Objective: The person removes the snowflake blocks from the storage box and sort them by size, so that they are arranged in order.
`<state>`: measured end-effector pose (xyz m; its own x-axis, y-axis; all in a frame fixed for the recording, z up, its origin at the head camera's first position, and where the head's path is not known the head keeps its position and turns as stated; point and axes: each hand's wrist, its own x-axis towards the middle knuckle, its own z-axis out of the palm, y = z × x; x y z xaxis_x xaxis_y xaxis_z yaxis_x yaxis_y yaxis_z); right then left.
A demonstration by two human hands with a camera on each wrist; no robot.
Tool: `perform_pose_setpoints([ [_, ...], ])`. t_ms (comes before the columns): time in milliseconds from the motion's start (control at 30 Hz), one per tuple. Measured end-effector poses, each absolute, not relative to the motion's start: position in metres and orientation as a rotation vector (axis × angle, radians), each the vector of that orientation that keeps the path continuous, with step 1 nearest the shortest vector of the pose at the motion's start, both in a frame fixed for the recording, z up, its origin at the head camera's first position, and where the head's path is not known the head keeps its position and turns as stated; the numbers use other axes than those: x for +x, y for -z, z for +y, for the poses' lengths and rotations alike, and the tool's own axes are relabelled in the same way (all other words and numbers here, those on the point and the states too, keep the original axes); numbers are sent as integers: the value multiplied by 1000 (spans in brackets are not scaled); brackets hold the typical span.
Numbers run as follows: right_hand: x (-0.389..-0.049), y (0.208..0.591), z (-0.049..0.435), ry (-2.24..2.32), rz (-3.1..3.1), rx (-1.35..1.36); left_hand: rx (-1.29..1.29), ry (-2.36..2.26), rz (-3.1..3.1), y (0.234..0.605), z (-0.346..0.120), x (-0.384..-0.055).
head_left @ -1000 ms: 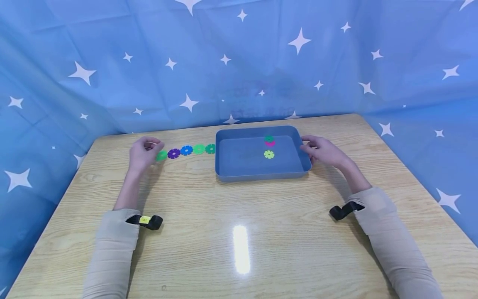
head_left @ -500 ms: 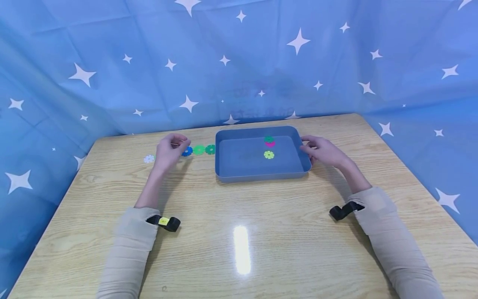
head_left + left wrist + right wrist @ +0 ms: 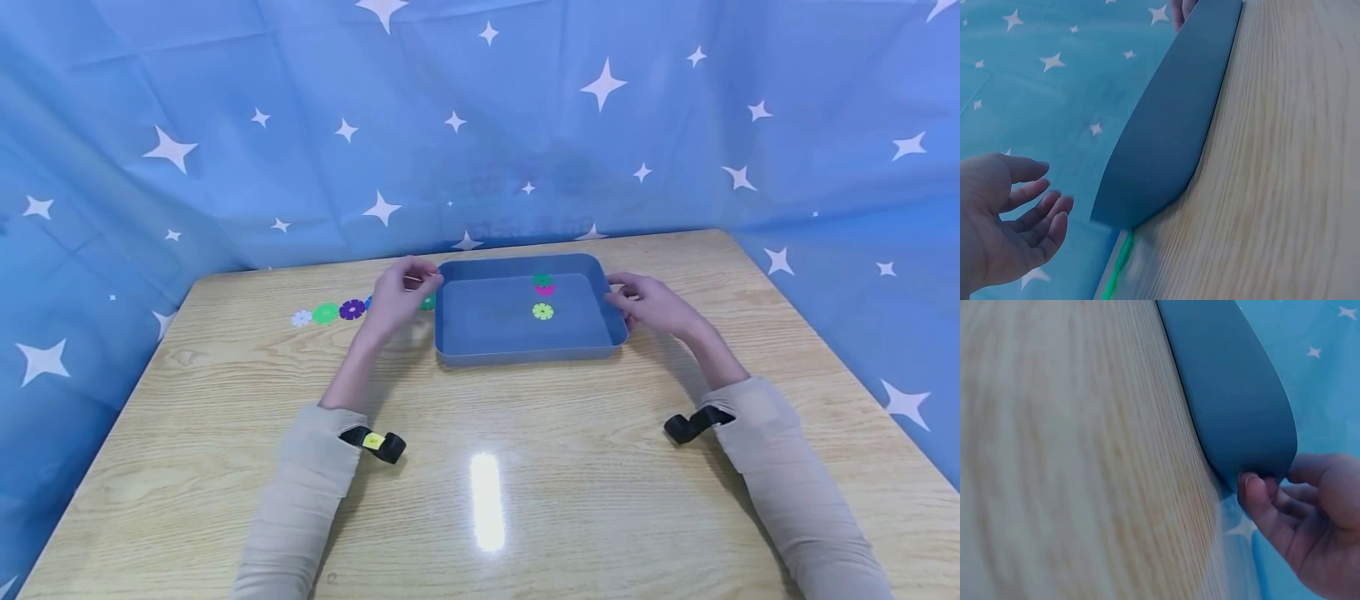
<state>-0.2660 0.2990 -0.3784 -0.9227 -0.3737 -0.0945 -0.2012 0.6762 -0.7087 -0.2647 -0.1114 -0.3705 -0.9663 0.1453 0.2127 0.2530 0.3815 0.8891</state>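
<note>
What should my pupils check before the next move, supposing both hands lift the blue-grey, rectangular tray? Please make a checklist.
1. Right hand grips the blue-grey, rectangular tray: ok, fingers on its right end.
2. Left hand grips the tray: not ok, its fingers are short of the left end.
3. Tray sits flat on the pale wood-grain table: ok.
4. Discs inside lie apart: not ok. The dark green notched disc appears to overlap the pink notched disc; the yellow-green notched disc lies separately.
5. All discs in the row of coloured notched discs visible: cannot tell, the left hand hides part.
</note>
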Motion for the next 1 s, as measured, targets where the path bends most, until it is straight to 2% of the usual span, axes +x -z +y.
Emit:
perform_pose_setpoints([
  [467, -267, 382, 302, 1088, 2654, -452, -577, 1619, -2682, 383, -43, -269],
  [1000, -267, 381, 301, 1078, 2665, -459, -612, 1625, -2803, 397, 15, -277],
])
